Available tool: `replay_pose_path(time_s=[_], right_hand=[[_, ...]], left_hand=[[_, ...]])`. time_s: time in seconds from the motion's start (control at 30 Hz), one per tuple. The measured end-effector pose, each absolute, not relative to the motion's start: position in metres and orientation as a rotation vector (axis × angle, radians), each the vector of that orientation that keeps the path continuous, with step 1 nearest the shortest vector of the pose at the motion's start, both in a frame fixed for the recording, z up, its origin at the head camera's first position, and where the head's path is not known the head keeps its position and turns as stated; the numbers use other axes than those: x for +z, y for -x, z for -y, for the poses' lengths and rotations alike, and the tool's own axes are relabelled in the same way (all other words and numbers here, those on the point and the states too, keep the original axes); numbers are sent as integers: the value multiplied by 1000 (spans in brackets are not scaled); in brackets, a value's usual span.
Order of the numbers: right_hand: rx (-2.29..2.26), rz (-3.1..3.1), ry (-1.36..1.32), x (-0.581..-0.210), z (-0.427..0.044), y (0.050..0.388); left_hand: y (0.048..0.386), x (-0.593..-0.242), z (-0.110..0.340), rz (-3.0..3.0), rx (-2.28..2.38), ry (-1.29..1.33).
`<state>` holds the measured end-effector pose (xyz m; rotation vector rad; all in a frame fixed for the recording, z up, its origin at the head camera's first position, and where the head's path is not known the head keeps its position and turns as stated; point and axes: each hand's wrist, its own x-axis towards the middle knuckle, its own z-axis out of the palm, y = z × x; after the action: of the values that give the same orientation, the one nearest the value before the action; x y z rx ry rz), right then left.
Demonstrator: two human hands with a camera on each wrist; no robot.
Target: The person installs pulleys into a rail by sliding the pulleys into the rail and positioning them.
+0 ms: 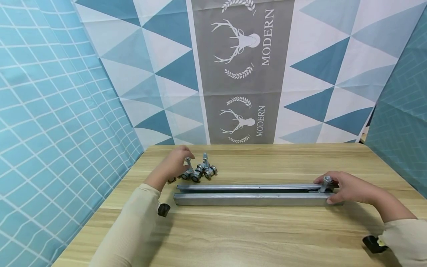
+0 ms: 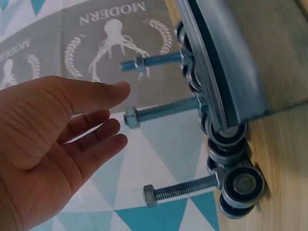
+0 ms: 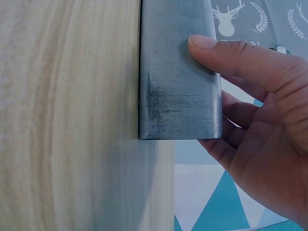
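Note:
A grey metal channel rail (image 1: pixel 253 199) lies lengthwise on the table, its slot facing up. My right hand (image 1: pixel 353 187) grips the rail's right end; in the right wrist view the thumb presses the rail's flat side (image 3: pixel 180 96) and the fingers pass behind. Beside that hand, a bolt (image 1: pixel 326 181) of a roller trolley rises from the slot. Past the rail's left end, my left hand (image 1: pixel 175 163) hovers by roller trolleys (image 1: pixel 207 170) with upright bolts. From the left wrist, its fingers are loosely bent and apart from the nearest bolt (image 2: pixel 161 111); another trolley (image 2: pixel 240 187) stands nearby.
The wooden table (image 1: pixel 247 237) ends at a patterned cloth backdrop (image 1: pixel 240 74). Blue gridded cloth (image 1: pixel 50 111) hangs along the left side, and teal cloth (image 1: pixel 400 129) along the right. Each wrist carries a small black camera (image 1: pixel 164 210).

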<state>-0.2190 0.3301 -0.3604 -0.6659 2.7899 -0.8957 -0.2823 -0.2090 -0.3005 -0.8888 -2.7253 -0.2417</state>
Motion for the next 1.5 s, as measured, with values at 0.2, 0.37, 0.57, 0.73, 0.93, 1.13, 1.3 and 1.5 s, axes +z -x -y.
replay_pose_path(time_s=[0.2, 0.37, 0.57, 0.73, 0.93, 1.13, 1.3, 1.5], right_hand=[[-906, -2789, 656, -361, -331, 218], [-907, -2796, 651, -362, -332, 217], [-915, -2801, 660, -362, -334, 217], [-913, -2797, 660, -362, -334, 217], [-897, -2805, 673, -362, -331, 216], [-909, -2801, 673, -363, -330, 216], [-913, -2801, 668, -361, -331, 217], [-940, -2786, 669, -361, -333, 217]], left_hand=[[298, -301, 210, 2785, -158, 917], [308, -298, 206, 2841, -95, 957], [310, -291, 199, 2918, -123, 911], [316, -291, 199, 2902, -79, 940], [316, -289, 204, 2926, -56, 904], [315, -283, 204, 2976, -52, 921], [313, -278, 201, 2970, -74, 938], [307, -266, 201, 2948, -94, 964]])
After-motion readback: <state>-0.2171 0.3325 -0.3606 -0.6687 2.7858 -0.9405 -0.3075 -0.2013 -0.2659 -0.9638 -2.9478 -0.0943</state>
